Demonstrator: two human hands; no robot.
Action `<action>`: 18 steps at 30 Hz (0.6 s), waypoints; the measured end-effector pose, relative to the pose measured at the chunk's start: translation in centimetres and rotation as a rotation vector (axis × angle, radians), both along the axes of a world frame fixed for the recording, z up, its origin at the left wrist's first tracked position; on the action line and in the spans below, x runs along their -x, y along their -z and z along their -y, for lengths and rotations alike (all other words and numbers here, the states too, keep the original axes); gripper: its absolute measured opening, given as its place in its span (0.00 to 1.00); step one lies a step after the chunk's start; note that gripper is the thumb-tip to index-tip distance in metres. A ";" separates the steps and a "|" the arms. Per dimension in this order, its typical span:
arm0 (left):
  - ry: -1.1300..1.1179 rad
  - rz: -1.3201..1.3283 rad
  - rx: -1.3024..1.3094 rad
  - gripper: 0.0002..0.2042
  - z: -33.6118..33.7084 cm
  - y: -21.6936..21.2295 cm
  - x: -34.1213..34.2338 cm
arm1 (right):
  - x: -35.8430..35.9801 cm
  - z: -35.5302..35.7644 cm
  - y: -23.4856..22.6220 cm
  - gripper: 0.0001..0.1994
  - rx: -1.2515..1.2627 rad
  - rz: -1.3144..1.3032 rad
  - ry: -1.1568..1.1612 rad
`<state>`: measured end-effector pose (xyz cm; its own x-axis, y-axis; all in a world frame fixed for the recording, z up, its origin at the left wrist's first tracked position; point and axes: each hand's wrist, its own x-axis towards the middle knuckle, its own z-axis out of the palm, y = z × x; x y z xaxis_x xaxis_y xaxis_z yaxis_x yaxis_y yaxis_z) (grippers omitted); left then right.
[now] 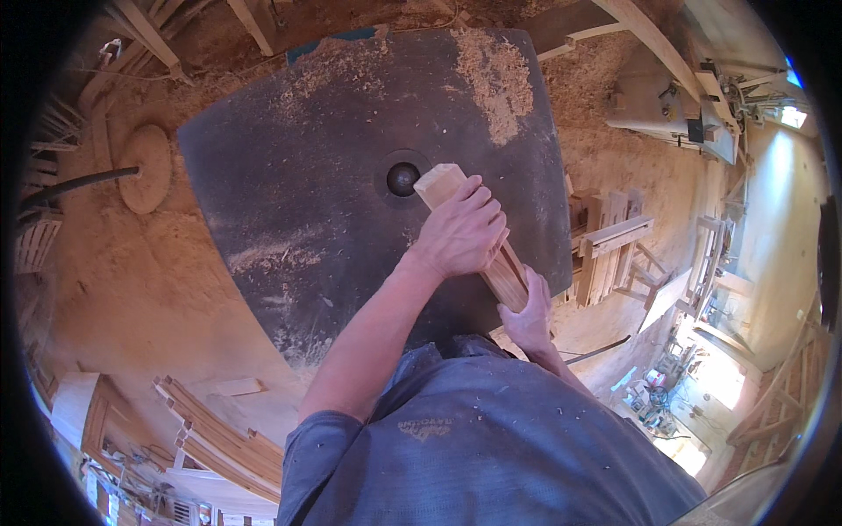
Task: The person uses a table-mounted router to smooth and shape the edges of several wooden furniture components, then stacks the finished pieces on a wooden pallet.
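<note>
The left hand (460,230) is wrapped over the front of a pale wooden piece (503,277), while the right hand (529,317) grips its rear end. The piece slants across a dark machine table (324,202), its leading end just beside a round dark fitting (403,180); whether they touch cannot be told. That end looks faceted, so some shaping seems done, yet how much remains on the piece does not show. Shavings (496,83) lie along the table's far side, which suggests cutting work there. Beyond, lengths of timber (219,443) lie at lower left.
</note>
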<state>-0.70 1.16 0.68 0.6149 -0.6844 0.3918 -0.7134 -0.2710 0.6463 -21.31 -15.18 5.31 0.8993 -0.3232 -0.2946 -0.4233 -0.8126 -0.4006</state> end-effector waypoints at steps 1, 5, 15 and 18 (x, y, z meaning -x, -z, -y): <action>0.003 0.002 0.006 0.06 -0.1 0.1 -0.1 | -0.2 -0.2 -0.1 0.44 0.001 0.006 0.005; -0.018 0.002 0.025 0.06 -0.2 0.3 -0.5 | -0.9 -0.8 -0.3 0.42 0.003 0.007 0.030; -0.044 -0.043 0.027 0.05 -0.9 0.1 -0.2 | -1.5 -0.9 -0.6 0.40 -0.029 0.033 -0.023; -0.074 -0.040 0.030 0.05 -1.2 0.1 0.3 | -1.7 -0.7 -0.9 0.40 -0.041 0.046 -0.062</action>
<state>-1.00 2.37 0.60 0.6789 -0.6248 0.3857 -0.6656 -0.3018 0.6826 -19.60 -14.45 6.17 0.9301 -0.2555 -0.2638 -0.3532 -0.8192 -0.4518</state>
